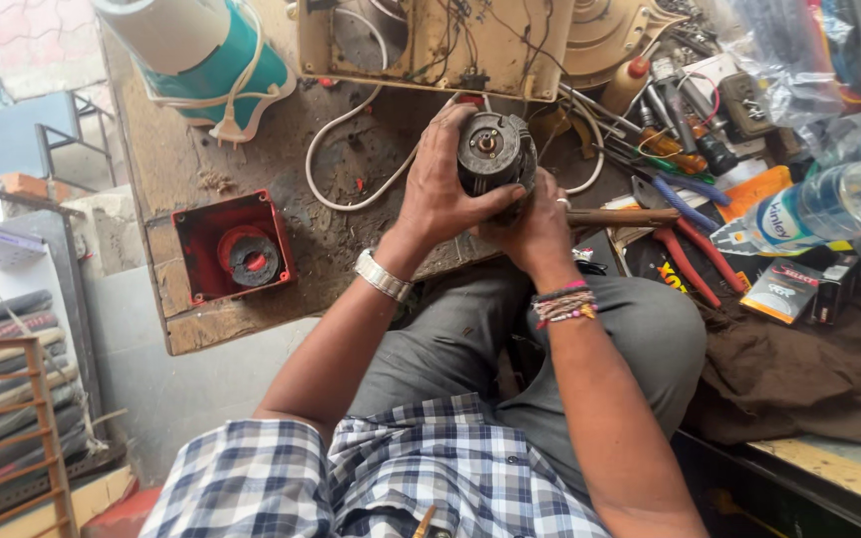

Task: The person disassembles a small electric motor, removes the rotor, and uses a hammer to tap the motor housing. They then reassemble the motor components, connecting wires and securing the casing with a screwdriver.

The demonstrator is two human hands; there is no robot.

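motor: likely heavy, rigid | left hand wraps its side | right hand cups underneath | hold casing, not shaft

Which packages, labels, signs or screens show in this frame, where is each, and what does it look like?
Bottle label: blue-and-white band around the clear plastic bottle lying at the right edge of the bench.
Small box: flat rectangular carton below the bottle, black with red and yellow-orange print.
Plastic bags: clear, crumpled, top right corner; contents unclear.
No signs or screens are visible.
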